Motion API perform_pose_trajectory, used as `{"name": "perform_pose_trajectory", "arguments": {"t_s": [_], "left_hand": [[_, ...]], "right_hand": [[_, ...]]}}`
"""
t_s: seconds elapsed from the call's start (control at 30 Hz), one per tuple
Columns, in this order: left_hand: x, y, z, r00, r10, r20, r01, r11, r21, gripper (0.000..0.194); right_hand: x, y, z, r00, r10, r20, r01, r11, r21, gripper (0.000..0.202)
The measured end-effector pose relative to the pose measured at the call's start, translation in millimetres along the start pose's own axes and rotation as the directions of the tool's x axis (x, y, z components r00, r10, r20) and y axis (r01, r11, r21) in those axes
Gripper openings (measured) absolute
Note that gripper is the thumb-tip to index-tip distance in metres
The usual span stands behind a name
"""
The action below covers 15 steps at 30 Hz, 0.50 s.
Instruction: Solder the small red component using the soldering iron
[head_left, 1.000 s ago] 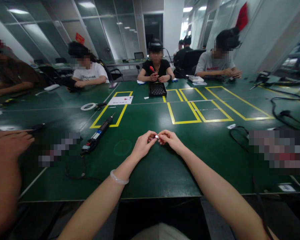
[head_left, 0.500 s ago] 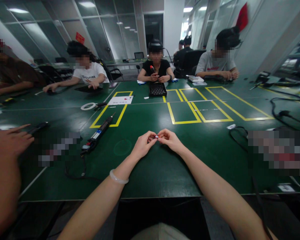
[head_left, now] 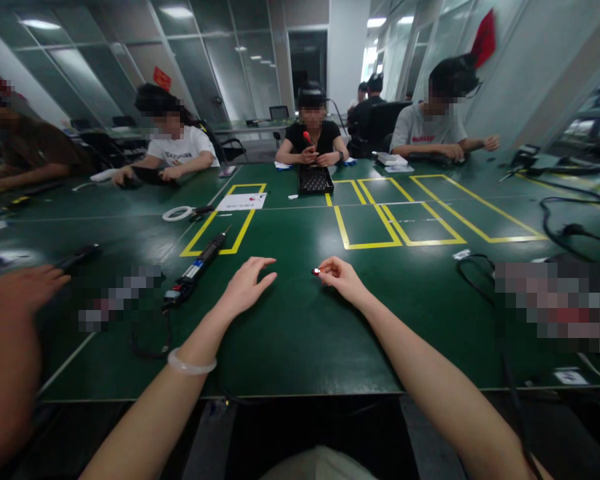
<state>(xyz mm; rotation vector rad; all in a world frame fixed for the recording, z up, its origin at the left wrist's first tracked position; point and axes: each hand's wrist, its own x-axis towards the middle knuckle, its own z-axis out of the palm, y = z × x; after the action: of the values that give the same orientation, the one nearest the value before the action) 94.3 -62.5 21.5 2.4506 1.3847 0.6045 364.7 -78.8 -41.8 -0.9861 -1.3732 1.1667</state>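
Between the thumb and fingers of my right hand (head_left: 341,279) is a small red-and-white piece (head_left: 316,271), too small to name. It sticks out to the left of the fingertips, just above the green table (head_left: 300,347). My left hand (head_left: 247,287) is apart from it, with thumb and fingers spread and nothing between them. A pale bangle (head_left: 192,363) circles the left wrist. Nearest to the left hand lies an electric screwdriver (head_left: 195,270), its tip pointing away from me and its cord trailing toward me.
Yellow tape outlines (head_left: 370,245) mark the table. A white paper sheet (head_left: 243,201) and a white cable coil (head_left: 177,213) lie beyond the screwdriver. A co-worker's hand (head_left: 25,290) reaches in at left. A black tray (head_left: 315,180) stands before the person opposite. Black cables (head_left: 467,267) run at right.
My left hand has let go of the small piece and moved left, its fingers opening. My right hand has stayed in place with the piece. At left the co-worker's hand has shifted slightly.
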Motion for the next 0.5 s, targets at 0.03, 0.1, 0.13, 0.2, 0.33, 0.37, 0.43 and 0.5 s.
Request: {"name": "perform_pose_trajectory", "arguments": {"t_s": [0.03,0.1,0.13,0.2,0.33,0.37,0.43,0.5], "left_hand": [[-6,-18,-9.0,0.999,-0.04,-0.027,0.042,0.996,0.083,0.048],[-20,-59,-27.2,0.988,-0.123,-0.096,0.142,0.962,0.232,0.052],[-29,-81,-36.3,0.975,-0.179,-0.131,0.21,0.934,0.288,0.056],[-47,-119,-53.9,0.93,-0.323,-0.174,0.365,0.855,0.367,0.067],[-79,-162,-81.6,0.847,-0.523,-0.09,0.517,0.773,0.368,0.076],[-84,-165,-86.0,0.824,-0.564,-0.047,0.546,0.771,0.328,0.074],[-91,-163,-91.6,0.784,-0.62,0.009,0.604,0.767,0.216,0.068],[-92,-155,-93.1,0.756,-0.654,0.02,0.65,0.755,0.09,0.063]], "right_hand": [[0,0,0,1.0,-0.001,0.002,0.001,1.0,0.0,0.03],[0,1,1,1.0,-0.001,0.005,0.001,1.0,-0.002,0.03],[0,1,1,1.0,-0.001,0.008,0.001,1.0,-0.007,0.03],[-1,1,1,1.0,-0.002,0.014,0.002,1.0,-0.019,0.03],[-2,0,2,1.0,-0.005,0.019,0.006,0.999,-0.038,0.031],[-2,0,2,1.0,-0.006,0.02,0.006,0.999,-0.041,0.031],[-2,0,2,1.0,-0.005,0.023,0.006,0.999,-0.045,0.031],[-2,-1,3,1.0,-0.003,0.026,0.004,0.999,-0.048,0.03]]}}
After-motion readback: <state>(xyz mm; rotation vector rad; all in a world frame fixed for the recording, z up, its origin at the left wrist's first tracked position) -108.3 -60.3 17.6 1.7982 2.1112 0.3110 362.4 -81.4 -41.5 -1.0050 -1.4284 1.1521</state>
